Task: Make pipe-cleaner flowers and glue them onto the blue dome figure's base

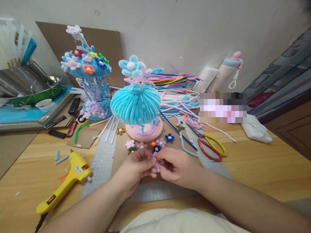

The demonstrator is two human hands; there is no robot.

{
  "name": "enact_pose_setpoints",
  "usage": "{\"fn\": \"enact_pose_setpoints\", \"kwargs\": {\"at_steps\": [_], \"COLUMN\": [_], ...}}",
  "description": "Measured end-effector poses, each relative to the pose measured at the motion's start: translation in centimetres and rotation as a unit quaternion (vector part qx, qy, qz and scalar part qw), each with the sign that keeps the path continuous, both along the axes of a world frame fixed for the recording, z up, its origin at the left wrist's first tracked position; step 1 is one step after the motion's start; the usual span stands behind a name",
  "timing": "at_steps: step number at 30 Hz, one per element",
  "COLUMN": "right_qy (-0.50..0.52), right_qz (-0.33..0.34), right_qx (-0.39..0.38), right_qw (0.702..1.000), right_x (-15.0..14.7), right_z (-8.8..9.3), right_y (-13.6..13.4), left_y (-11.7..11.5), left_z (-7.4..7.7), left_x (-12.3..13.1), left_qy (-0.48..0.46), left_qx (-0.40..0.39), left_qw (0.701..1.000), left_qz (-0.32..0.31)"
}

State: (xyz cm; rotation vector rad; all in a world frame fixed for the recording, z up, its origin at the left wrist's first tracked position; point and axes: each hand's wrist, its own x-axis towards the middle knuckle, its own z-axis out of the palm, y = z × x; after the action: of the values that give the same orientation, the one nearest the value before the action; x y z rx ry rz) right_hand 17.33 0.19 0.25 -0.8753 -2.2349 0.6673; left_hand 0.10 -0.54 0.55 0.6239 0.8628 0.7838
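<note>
Between both hands is a small lilac pipe-cleaner flower (157, 165), partly hidden by fingers. My left hand (137, 166) pinches it from the left with thumb and fingertips. From the right, my right hand (178, 166) grips its petals, fingers closed. Just beyond the hands lie several finished flowers: a dark blue one (169, 137), an orange one (153, 143), a pale pink one (129, 144) and a gold one (120, 130). Behind them stands a fluffy turquoise dome (136, 103) on a round pink base (145, 132), topped by a light blue flower (131, 65).
At left lies a yellow glue gun (70, 181). Scissors (211, 145) with red and yellow handles rest at right. A second, flower-covered jellyfish-like piece (87, 69) stands back left. Loose pipe cleaners (177, 94) are heaped behind. A bottle (227, 72) leans by the wall.
</note>
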Motion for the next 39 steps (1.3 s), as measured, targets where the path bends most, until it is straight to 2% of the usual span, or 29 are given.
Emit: {"fn": "enact_pose_setpoints", "kwargs": {"at_steps": [7, 15, 20, 24, 30, 32, 34, 36, 39], "right_qy": [0.026, 0.024, 0.019, 0.036, 0.127, 0.115, 0.100, 0.121, 0.162], "right_qz": [-0.008, -0.052, -0.048, -0.066, -0.011, 0.014, 0.021, 0.008, -0.010], "right_qx": [-0.015, -0.093, -0.072, -0.102, -0.153, -0.146, -0.153, -0.197, -0.301], "right_qw": [1.000, 0.994, 0.996, 0.992, 0.980, 0.982, 0.983, 0.973, 0.940], "right_x": [-0.3, -0.4, -0.3, -0.1, 0.6, 0.7, 0.7, 0.5, 0.1], "right_z": [-0.3, -0.6, -0.4, -0.1, 0.6, 0.7, 0.7, 0.5, 0.3], "right_y": [-0.2, -0.4, -0.5, -0.6, 0.1, 0.4, 0.6, 0.7, 0.6], "left_y": [0.0, 0.1, 0.0, 0.0, -0.1, -0.1, 0.0, 0.0, 0.2], "left_z": [0.0, 0.0, 0.1, 0.5, 0.8, 0.8, 0.8, 0.8, 0.8], "left_x": [0.3, 0.1, 0.2, 0.2, -0.3, -0.5, -0.5, -0.4, -0.2], "left_qy": [0.001, 0.028, 0.027, -0.006, 0.008, 0.011, 0.020, 0.035, 0.074], "left_qx": [0.008, 0.017, 0.030, 0.025, 0.033, 0.042, 0.045, 0.045, 0.076], "left_qw": [1.000, 0.999, 0.999, 1.000, 0.998, 0.997, 0.997, 0.998, 0.994], "left_qz": [0.030, 0.011, 0.008, -0.009, -0.049, -0.065, -0.056, -0.036, -0.021]}}
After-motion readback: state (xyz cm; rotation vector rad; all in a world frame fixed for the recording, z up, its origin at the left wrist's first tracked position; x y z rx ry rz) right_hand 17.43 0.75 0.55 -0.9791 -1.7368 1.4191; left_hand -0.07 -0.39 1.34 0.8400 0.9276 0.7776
